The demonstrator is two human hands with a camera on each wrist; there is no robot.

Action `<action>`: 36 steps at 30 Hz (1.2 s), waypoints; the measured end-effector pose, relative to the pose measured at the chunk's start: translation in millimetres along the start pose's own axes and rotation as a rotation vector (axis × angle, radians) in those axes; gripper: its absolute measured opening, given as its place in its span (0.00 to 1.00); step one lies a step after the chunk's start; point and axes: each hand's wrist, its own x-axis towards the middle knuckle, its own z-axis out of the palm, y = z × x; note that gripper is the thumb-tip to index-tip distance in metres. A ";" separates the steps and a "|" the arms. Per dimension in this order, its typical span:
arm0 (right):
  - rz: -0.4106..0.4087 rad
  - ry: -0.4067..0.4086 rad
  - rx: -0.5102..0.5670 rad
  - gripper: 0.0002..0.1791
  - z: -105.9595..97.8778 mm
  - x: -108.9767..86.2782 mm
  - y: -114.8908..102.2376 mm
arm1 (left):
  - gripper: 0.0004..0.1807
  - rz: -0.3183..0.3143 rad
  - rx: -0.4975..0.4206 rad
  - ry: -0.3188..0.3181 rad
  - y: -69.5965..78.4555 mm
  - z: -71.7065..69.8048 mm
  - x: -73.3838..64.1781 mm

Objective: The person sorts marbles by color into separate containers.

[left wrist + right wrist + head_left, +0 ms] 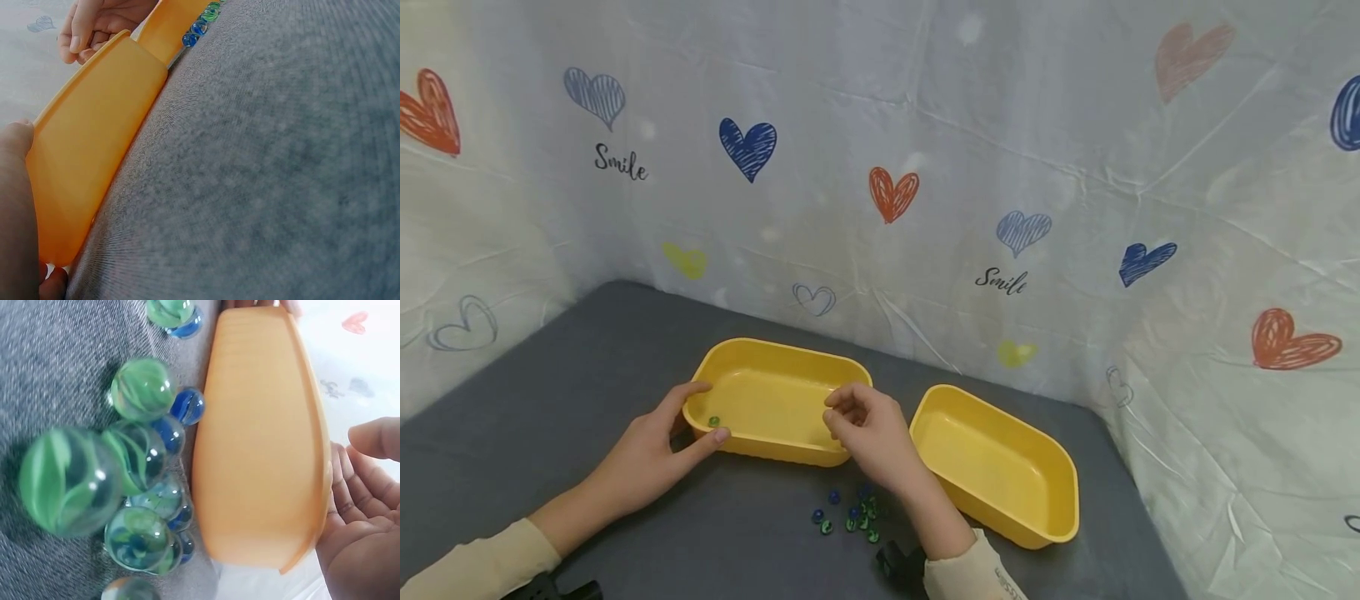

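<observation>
My left hand (643, 458) grips the left end of a yellow plastic tub (775, 450), with the thumb on its near rim. A single green marble (714, 422) lies inside that tub, close to the left hand. Over the tub's right end hovers my right hand (877, 433), its fingers loosely bent. The right wrist view shows its thumb apart from the fingers and nothing visible between them. In front of the tub, several green glass marbles (69, 481) and blue glass marbles (187, 406) lie loose on the grey cloth.
A second yellow tub (1000, 512) stands to the right at an angle, near the right forearm. Grey cloth (625, 350) covers the table. Behind it hangs a pale curtain (850, 83) printed with hearts. Dark wrist mounts (898, 562) sit by the sleeves.
</observation>
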 end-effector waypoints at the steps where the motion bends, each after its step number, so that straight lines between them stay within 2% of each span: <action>1: -0.006 0.003 -0.003 0.09 -0.3 -0.9 -1.2 | 0.41 0.001 0.003 0.002 0.2 -0.2 0.1; 8: -0.013 0.021 0.034 0.03 -1.4 -6.0 -12.0 | 0.40 0.014 0.007 0.012 0.3 -1.6 0.1; 13: -0.008 0.025 0.050 0.03 -2.1 -12.6 -21.3 | 0.40 0.005 0.008 0.005 0.9 -1.2 -0.1; 20: -0.044 -0.002 0.032 0.03 -4.3 -26.1 -31.1 | 0.40 -0.002 0.011 0.005 3.2 -1.8 -1.2; 28: -0.039 -0.050 -0.025 0.05 -5.5 -36.9 -26.3 | 0.39 0.010 0.011 0.011 5.5 -0.6 -1.0; 36: 0.040 -0.117 -0.059 0.06 -12.6 -51.8 -15.8 | 0.40 -0.003 0.023 0.008 0.5 0.8 -0.1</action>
